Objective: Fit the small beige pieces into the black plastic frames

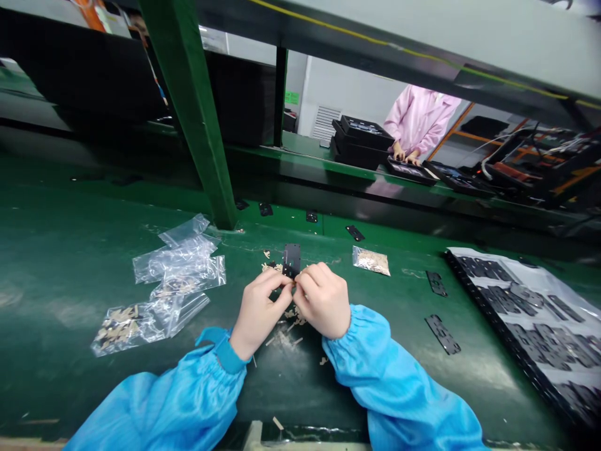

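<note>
My left hand (264,307) and my right hand (323,297) meet over the middle of the green bench, thumbs and forefingers pinched together. Whatever sits between the fingertips is too small to make out. Just beyond them a flat black plate (292,255) with small holes shows; its near end is hidden by my fingers. Small tan cut pieces (271,267) lie beside the plate, and more tan pieces (297,316) are scattered beneath my hands.
Clear plastic bags (181,266) lie at left, one bag holding tan pieces (119,329). A filled bag (370,260) lies right of centre. Loose black plates (442,334) and a lined tray (500,341) of them are at right. A green post (197,119) rises ahead; beyond, a person in pink (422,119) works.
</note>
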Demonstrator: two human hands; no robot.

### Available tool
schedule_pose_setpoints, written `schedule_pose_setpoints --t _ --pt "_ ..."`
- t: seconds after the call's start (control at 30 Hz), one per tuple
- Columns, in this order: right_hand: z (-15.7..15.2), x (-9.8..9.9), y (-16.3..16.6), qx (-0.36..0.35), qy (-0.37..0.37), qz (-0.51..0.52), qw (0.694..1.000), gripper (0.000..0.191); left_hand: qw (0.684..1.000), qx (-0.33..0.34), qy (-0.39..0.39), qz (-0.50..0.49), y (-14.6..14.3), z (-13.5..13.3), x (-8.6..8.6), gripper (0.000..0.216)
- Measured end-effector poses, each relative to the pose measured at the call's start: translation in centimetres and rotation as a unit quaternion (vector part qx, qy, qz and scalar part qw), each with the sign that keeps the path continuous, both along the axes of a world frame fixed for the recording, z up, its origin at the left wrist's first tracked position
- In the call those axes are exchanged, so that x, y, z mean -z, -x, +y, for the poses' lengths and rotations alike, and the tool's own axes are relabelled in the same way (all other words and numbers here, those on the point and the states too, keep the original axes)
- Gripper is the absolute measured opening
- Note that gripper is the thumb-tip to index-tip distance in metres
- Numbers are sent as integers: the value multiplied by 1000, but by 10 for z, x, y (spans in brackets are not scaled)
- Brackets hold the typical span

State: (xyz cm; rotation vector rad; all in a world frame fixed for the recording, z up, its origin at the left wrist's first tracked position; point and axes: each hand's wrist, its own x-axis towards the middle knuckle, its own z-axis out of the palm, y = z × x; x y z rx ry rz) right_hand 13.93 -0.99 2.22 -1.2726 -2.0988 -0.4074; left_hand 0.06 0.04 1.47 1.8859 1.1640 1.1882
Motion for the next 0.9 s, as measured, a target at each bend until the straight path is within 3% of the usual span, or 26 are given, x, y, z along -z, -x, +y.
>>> schedule_pose_setpoints --t 0.27,0.43,0.6,0.8,0.9 --pt "-3 -13 -10 -51 95 77 991 24 998 8 -63 15 7 2 1 17" --pt "-2 -11 -9 -99 164 166 967 8 995 16 -92 25 7 2 0 16" --pt "-1 -10 -8 -134 197 199 951 10 993 29 -104 42 6 1 0 16" --pt "3 -17 -19 -139 200 213 946 16 999 31 -36 -5 11 5 0 17" --pt "5 -19 -23 -140 176 107 969 21 995 43 46 -81 13 10 5 20"
